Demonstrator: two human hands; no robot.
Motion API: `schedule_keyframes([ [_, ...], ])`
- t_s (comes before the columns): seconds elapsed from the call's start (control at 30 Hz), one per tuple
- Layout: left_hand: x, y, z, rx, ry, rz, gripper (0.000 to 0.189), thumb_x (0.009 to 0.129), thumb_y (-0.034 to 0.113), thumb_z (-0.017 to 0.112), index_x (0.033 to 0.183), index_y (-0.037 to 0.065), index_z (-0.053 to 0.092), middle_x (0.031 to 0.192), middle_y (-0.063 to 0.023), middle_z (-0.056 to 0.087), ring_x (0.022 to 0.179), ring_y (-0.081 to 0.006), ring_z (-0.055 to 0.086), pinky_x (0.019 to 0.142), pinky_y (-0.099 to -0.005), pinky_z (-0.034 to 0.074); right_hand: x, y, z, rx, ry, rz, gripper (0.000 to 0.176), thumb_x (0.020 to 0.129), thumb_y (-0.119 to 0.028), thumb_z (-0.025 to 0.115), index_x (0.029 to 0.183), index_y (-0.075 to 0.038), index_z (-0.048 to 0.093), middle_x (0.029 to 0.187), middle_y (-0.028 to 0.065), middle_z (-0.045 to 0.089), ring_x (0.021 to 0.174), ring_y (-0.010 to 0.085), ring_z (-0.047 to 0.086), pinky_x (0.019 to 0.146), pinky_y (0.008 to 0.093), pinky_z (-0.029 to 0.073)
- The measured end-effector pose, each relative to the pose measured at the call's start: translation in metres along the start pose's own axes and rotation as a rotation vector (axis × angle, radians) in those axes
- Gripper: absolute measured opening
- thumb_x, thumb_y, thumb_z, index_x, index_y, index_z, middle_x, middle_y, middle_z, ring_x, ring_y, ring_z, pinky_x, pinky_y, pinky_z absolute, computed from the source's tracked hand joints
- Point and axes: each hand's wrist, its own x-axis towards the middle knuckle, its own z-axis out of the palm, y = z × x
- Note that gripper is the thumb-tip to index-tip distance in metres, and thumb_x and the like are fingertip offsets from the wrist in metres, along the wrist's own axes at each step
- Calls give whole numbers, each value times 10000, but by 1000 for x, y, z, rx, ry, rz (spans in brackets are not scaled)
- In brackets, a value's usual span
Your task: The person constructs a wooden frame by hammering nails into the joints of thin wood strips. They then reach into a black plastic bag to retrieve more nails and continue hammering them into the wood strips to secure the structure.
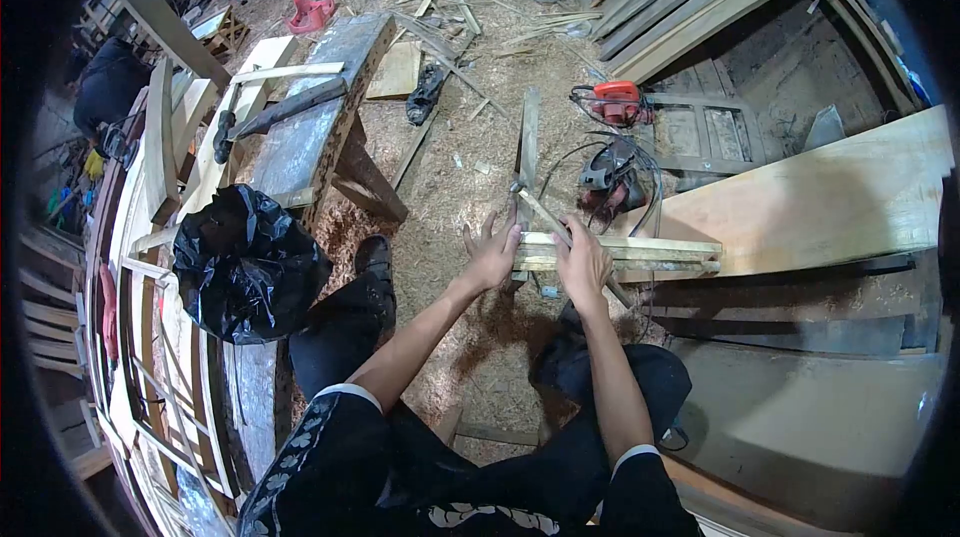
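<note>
Sawdust and pale shavings cover the workshop floor (450, 177), the largest surface in view, on which the person sits with both legs in dark trousers drawn up. A broad pale wooden plank (820, 202) slants in from the right edge, its near end lying in front of the person. At upper left stands a long grey workbench on timber legs (310, 117); a crumpled black plastic bag (245, 262) rests just beside its near end, on a curved frame of light wooden slats (150, 267). Two power tools lie on the floor beyond the plank: a red-orange tool (615, 100) farther off and a dark corded tool (605, 177) nearer, their cables looped between them.

The work in hand is a short stack of thin pale wooden strips (650, 252), laid level along the near edge of the broad plank, directly before the person's knees. A slim wooden-handled hammer (535, 209) crosses the left end of the stack on a diagonal, its small head pointing away from the person.

The left hand (492, 255) is fully open, fingers spread, palm pressed flat against the left end of the strips. The right hand (583, 262) lies on top of the stack with fingers curled closed round the hammer handle.
</note>
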Motion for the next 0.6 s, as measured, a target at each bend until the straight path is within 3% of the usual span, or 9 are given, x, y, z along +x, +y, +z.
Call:
schedule_keyframes([
  [0.07, -1, 4, -2, -2, -34, -8, 611, 1079, 467, 203, 1617, 185, 135, 1611, -86, 329, 1518, -326, 181, 1125, -667, -119, 0, 0, -1, 5, 5, -4, 311, 927, -250, 679, 1194, -116, 592, 926, 139, 689, 825, 355, 680, 674, 475, 491],
  [0.13, -1, 5, -3, -45, -26, -9, 616, 1078, 474, 205, 1617, 183, 135, 1623, -76, 310, 1519, -334, 173, 1128, -660, -125, 2, -4, -3, 16, -26, 52, 273, 915, -246, 684, 1141, -113, 609, 992, 139, 704, 914, 379, 671, 733, 475, 493],
  [0.27, -1, 9, -5, -28, -14, -19, 614, 1077, 473, 194, 1617, 186, 133, 1643, -54, 268, 1522, -329, 165, 1134, -655, -123, 1, -1, -3, -17, -58, 23, 325, 923, -235, 680, 1211, -113, 588, 983, 135, 678, 849, 352, 674, 676, 464, 493],
  [0.43, 1, 9, -8, 43, -61, -38, 620, 1074, 480, 169, 1618, 186, 116, 1668, -28, 190, 1526, -332, 150, 1136, -662, -129, -4, -10, -10, 83, 108, -83, 265, 934, -199, 651, 1159, -81, 575, 1047, 188, 640, 823, 394, 663, 679, 501, 490],
  [0.6, -4, 12, -13, 23, -38, -21, 635, 1069, 501, 154, 1617, 182, 115, 1640, -51, 270, 1524, -346, 150, 1139, -670, -119, -20, -26, -36, 93, -14, 64, 257, 973, -173, 575, 1196, -50, 539, 961, 236, 636, 805, 452, 637, 679, 546, 472],
])
